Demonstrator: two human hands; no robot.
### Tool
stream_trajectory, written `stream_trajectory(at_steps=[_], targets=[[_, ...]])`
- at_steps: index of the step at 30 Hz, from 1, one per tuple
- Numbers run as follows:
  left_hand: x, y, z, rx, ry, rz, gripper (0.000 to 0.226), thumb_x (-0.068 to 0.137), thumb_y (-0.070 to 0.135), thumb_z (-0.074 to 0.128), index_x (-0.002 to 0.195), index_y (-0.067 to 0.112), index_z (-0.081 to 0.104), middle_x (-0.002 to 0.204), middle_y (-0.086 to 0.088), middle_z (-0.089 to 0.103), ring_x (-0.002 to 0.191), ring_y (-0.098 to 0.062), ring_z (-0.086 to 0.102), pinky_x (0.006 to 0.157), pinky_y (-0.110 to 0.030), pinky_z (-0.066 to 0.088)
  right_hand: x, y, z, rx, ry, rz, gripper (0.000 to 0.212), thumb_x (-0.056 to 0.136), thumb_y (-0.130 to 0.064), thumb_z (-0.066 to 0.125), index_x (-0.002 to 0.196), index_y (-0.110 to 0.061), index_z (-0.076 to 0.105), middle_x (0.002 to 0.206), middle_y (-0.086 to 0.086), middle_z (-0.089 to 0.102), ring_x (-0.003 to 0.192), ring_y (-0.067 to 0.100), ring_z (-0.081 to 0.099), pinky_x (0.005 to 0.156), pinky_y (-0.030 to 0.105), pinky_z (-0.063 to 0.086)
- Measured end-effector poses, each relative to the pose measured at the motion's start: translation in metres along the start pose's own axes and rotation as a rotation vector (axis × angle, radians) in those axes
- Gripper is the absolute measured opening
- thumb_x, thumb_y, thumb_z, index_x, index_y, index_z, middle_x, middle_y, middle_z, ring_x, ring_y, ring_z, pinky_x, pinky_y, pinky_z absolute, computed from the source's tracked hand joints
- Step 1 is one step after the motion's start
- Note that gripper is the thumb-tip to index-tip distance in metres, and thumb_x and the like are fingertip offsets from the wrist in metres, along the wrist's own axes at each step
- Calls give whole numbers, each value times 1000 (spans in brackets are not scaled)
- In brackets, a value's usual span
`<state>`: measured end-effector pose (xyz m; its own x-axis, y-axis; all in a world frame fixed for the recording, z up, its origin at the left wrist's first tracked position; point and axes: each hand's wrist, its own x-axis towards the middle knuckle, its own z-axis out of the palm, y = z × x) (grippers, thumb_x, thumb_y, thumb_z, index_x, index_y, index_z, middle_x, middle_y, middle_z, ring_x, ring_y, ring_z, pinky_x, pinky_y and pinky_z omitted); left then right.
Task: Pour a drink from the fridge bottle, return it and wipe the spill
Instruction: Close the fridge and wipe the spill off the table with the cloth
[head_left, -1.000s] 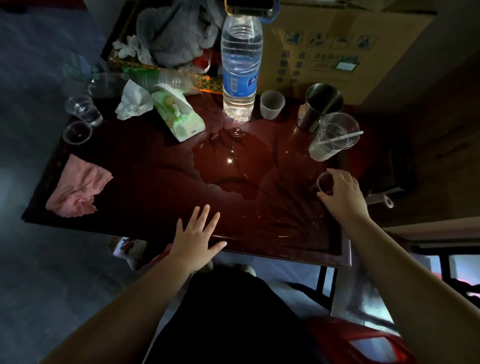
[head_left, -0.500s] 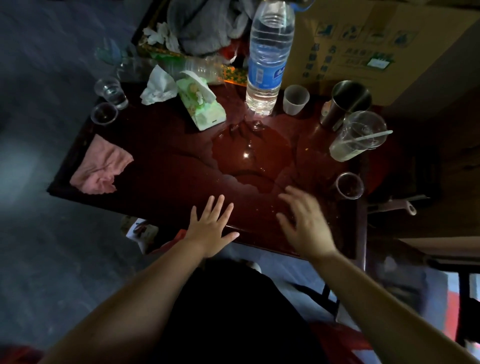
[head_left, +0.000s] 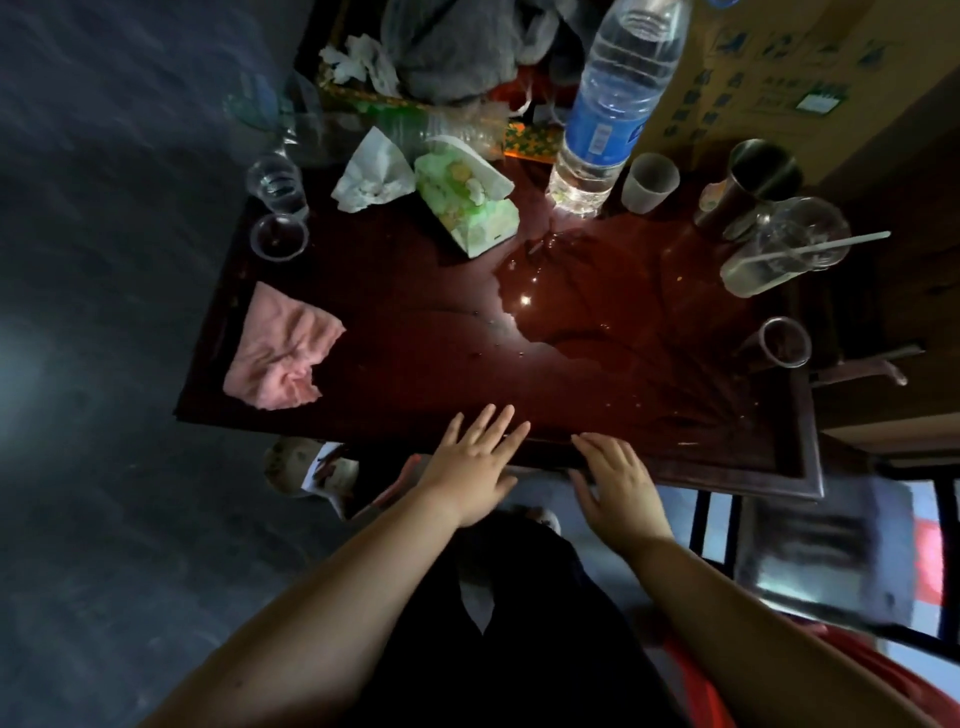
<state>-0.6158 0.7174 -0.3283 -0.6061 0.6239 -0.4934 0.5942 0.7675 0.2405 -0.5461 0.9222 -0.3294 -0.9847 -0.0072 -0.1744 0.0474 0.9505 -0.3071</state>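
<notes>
Right hand (head_left: 618, 486) has let go of the small plastic cup (head_left: 777, 345) by the table's (head_left: 415, 364) right edge; both hands, left hand (head_left: 475, 462) included, now open and empty at the near edge, the spill (head_left: 582, 291) unwiped.

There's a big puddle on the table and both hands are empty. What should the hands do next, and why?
Probably the left hand should reach for the pink cloth near the table's left edge. The puddle is unwiped, both hands are open at the near edge, the right hand too, and the cloth lies on the left hand's side.
</notes>
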Motion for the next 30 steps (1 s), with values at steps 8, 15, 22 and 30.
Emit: stream_trajectory(at_steps=[8,15,22,30], targets=[[-64,-102,1,-44,280,-74,71,93,43,45,152,16,15,160,-7,11,147,-28,13,115,-53,21,40,-110,26,88,73,-71,46,88,-29,45,127,-7,56,127,10,56,116,27,50,98,39,45],[-89,-181,-4,-99,378,-292,74,97,42,45,153,12,6,161,-10,-1,148,-29,1,117,-41,4,79,-193,49,-6,-96,-175,65,91,-30,52,149,-16,25,159,3,12,147,21,6,114,30,9],[-85,-215,9,-135,360,-311,71,94,49,30,153,13,14,160,-8,11,148,-27,1,120,-43,0,88,-198,61,-104,-283,-120,67,98,-47,33,151,-19,4,160,0,-7,146,19,-11,119,34,1],[-72,-193,10,-266,388,-425,70,93,51,26,153,16,13,161,-4,10,148,-25,2,119,-47,7,82,-182,52,-83,-233,-111,72,91,-58,15,151,-19,11,160,-2,-4,144,12,-12,120,32,5]])
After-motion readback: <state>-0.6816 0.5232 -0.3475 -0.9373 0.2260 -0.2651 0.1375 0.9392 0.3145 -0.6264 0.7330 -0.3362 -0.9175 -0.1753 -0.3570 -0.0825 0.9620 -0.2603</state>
